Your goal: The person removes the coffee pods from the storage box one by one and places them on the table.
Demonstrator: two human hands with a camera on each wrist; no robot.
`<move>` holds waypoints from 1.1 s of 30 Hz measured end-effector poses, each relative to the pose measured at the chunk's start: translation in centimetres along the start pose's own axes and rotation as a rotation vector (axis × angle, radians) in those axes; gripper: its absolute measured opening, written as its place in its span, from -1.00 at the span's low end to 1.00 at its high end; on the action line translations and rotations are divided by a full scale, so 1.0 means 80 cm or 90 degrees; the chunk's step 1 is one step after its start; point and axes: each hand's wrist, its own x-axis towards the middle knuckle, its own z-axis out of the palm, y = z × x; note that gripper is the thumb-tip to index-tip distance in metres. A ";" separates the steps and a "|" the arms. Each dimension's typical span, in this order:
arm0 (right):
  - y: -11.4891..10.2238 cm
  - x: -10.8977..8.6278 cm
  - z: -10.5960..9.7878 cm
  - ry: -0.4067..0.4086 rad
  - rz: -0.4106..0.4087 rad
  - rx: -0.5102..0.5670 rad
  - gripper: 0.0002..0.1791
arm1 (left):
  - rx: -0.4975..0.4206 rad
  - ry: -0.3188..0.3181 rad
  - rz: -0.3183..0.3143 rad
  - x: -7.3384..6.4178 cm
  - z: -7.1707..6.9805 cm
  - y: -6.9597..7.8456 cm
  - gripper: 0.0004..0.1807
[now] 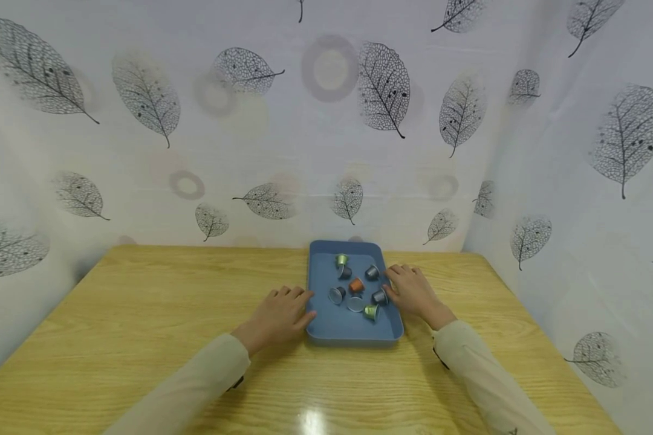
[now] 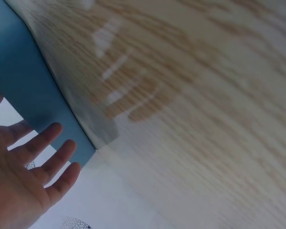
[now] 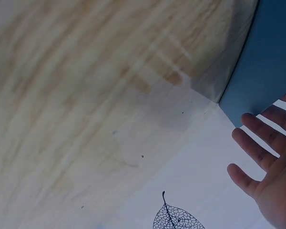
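A blue rectangular tray [image 1: 326,329] lies on the wooden table, holding several coffee capsules. Among them are an orange capsule [image 1: 356,285], a green capsule [image 1: 371,312] near the front, another green capsule [image 1: 341,260] at the back, and several dark grey ones. My left hand [image 1: 279,315] is at the tray's left edge, thumb and fingertips right at the rim. On the opposite side, my right hand [image 1: 412,292] touches the right rim. Both wrist views show spread, fairly straight fingers [image 2: 52,160] beside the tray's outer wall.
The wooden table [image 1: 185,302] stretches to both sides of the tray and in front of it. A pale curtain [image 1: 283,139] with leaf prints hangs behind the table and along the right side.
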 end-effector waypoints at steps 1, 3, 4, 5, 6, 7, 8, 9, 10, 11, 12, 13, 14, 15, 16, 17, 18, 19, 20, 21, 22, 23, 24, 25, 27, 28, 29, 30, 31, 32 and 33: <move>0.000 0.000 0.000 0.000 0.000 -0.001 -0.63 | -0.002 0.002 0.000 0.000 0.001 -0.001 -0.47; -0.001 0.001 0.000 0.000 -0.002 -0.001 -0.63 | -0.006 0.005 0.000 0.001 0.003 -0.002 -0.48; -0.001 0.001 0.000 0.001 -0.002 0.002 -0.63 | -0.008 0.002 -0.002 0.001 0.003 -0.002 -0.48; 0.000 0.001 0.000 0.000 -0.001 0.004 -0.63 | -0.010 0.000 -0.004 0.001 0.004 -0.002 -0.48; 0.000 0.001 0.000 0.000 -0.001 0.007 -0.62 | -0.014 -0.001 -0.005 0.001 0.004 -0.003 -0.48; 0.000 0.001 0.000 0.001 -0.002 0.006 -0.63 | -0.019 -0.006 -0.009 0.001 0.004 -0.003 -0.47; 0.000 0.001 0.001 0.002 -0.003 0.007 -0.62 | -0.020 -0.007 -0.010 0.001 0.004 -0.003 -0.47; 0.000 0.000 0.001 0.005 -0.005 0.007 -0.62 | -0.021 -0.008 -0.011 0.001 0.003 -0.002 -0.47; 0.001 0.000 0.001 0.006 -0.006 0.007 -0.62 | -0.023 -0.007 -0.011 0.001 0.002 -0.002 -0.47; 0.001 0.000 0.002 0.007 -0.007 0.006 -0.62 | -0.022 -0.005 -0.010 0.000 0.002 -0.002 -0.47; 0.001 0.000 0.002 0.010 -0.008 0.005 -0.62 | -0.024 -0.005 -0.010 0.000 0.001 -0.002 -0.48; 0.001 0.000 0.002 0.010 -0.009 0.005 -0.62 | -0.021 -0.004 -0.009 0.000 0.000 -0.002 -0.47; 0.000 -0.001 0.002 0.010 -0.008 0.008 -0.63 | -0.022 -0.003 -0.009 -0.001 0.000 -0.002 -0.47; 0.000 -0.001 0.001 0.009 -0.007 0.010 -0.63 | -0.025 -0.002 -0.008 -0.001 0.000 -0.002 -0.48; -0.001 -0.001 0.001 0.007 -0.005 0.012 -0.63 | -0.028 0.000 -0.007 -0.002 0.000 -0.003 -0.48; -0.001 -0.001 0.000 0.007 -0.005 0.012 -0.63 | -0.029 0.000 -0.006 -0.002 -0.001 -0.003 -0.48; -0.002 -0.001 -0.001 0.006 -0.004 0.014 -0.63 | -0.032 0.002 -0.005 -0.003 -0.001 -0.003 -0.48; -0.003 -0.001 -0.001 0.003 -0.003 0.015 -0.63 | -0.031 0.005 -0.003 -0.004 -0.002 -0.004 -0.48; -0.003 -0.001 -0.002 0.001 -0.003 0.016 -0.63 | -0.033 0.008 -0.001 -0.005 -0.002 -0.004 -0.48; -0.004 -0.002 -0.002 -0.001 -0.002 0.015 -0.63 | -0.031 0.011 0.001 -0.006 -0.002 -0.004 -0.48; -0.005 -0.002 -0.002 -0.002 -0.003 0.014 -0.63 | -0.029 0.013 0.004 -0.006 -0.002 -0.005 -0.48; -0.005 -0.002 -0.002 -0.002 -0.004 0.012 -0.63 | -0.025 0.016 0.008 -0.007 -0.002 -0.005 -0.48; -0.006 -0.002 -0.002 -0.003 -0.005 0.011 -0.63 | -0.025 0.019 0.011 -0.007 -0.002 -0.006 -0.48; -0.006 -0.002 -0.002 -0.002 -0.007 0.010 -0.63 | -0.022 0.022 0.014 -0.008 -0.002 -0.006 -0.47; -0.007 -0.002 -0.003 0.001 -0.012 0.011 -0.63 | -0.018 0.026 0.019 -0.009 -0.001 -0.008 -0.47; -0.008 -0.002 -0.003 0.001 -0.014 0.013 -0.63 | -0.015 0.028 0.021 -0.010 -0.001 -0.009 -0.46; -0.009 -0.002 -0.003 0.002 -0.016 0.012 -0.63 | -0.011 0.031 0.022 -0.010 0.000 -0.009 -0.46; -0.010 -0.002 -0.004 0.000 -0.017 0.014 -0.62 | -0.009 0.032 0.023 -0.011 0.000 -0.010 -0.46; -0.011 -0.002 -0.004 -0.002 -0.017 0.017 -0.62 | -0.005 0.034 0.024 -0.011 0.000 -0.011 -0.46; -0.012 -0.002 -0.005 -0.005 -0.016 0.017 -0.61 | -0.003 0.036 0.024 -0.012 0.000 -0.012 -0.46; -0.013 -0.002 -0.005 -0.008 -0.015 0.016 -0.61 | -0.002 0.037 0.025 -0.013 0.001 -0.013 -0.46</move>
